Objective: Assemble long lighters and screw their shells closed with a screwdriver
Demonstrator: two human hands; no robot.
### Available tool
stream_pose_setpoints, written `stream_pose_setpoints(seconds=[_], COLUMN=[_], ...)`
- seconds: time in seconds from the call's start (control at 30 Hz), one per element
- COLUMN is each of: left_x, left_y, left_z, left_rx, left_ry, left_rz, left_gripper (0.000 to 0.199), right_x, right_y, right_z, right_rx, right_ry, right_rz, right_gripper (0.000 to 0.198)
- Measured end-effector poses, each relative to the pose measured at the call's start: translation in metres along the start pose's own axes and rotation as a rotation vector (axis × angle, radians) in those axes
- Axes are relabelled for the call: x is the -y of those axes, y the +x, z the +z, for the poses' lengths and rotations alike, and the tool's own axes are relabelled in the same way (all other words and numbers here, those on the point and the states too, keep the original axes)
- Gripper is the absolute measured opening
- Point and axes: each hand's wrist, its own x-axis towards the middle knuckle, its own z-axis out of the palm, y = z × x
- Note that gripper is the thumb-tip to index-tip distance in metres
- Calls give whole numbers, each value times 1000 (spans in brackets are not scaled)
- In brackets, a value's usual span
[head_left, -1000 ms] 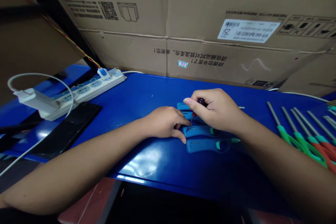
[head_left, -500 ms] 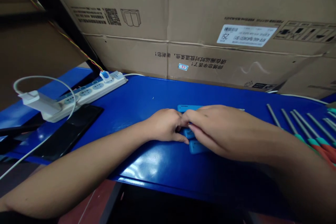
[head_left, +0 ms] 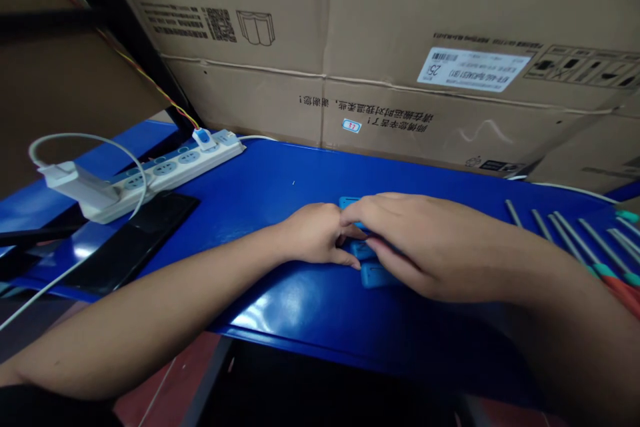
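Note:
Several blue plastic handles point(head_left: 373, 275) lie side by side on the blue table point(head_left: 280, 180), mostly hidden under my hands. My right hand point(head_left: 425, 240) lies flat across them, fingers stretched leftward and wrapped over the row. My left hand point(head_left: 315, 233) is curled at their left ends, thumb and fingertips pressed against them and touching my right fingertips. The small dark-handled tool seen earlier is out of sight under my right hand.
A row of metal-shafted tools with green and red handles point(head_left: 575, 230) lies at the right. A white power strip point(head_left: 170, 167) with a plugged charger point(head_left: 70, 180) and a black phone point(head_left: 135, 233) sit at the left. A large cardboard box point(head_left: 400, 47) stands behind the table.
My right hand, earlier raised and pinching a small dark-handled tool over the handles, has dropped flat onto them. My left hand has stayed at their left ends.

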Motion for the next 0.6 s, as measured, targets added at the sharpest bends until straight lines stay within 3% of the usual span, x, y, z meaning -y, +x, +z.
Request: stream_pose_setpoints(seconds=[0.07, 0.2, 0.4, 0.6], left_x=[-1, -2, 1, -1], left_y=[1, 1, 0, 2], left_z=[-1, -2, 1, -1], left_rx=[17, 8, -5, -7], left_ry=[11, 50, 0, 55], left_rz=[13, -26, 16, -19], left_gripper=[35, 37, 36, 39], right_x=[0, -1, -3, -4], right_y=[1, 8, 5, 5], right_z=[-1, 1, -2, -2], right_rx=[25, 57, 25, 49], right_ry=[-74, -263, -41, -237], right_rz=[21, 195, 18, 204], right_gripper=[14, 35, 15, 39])
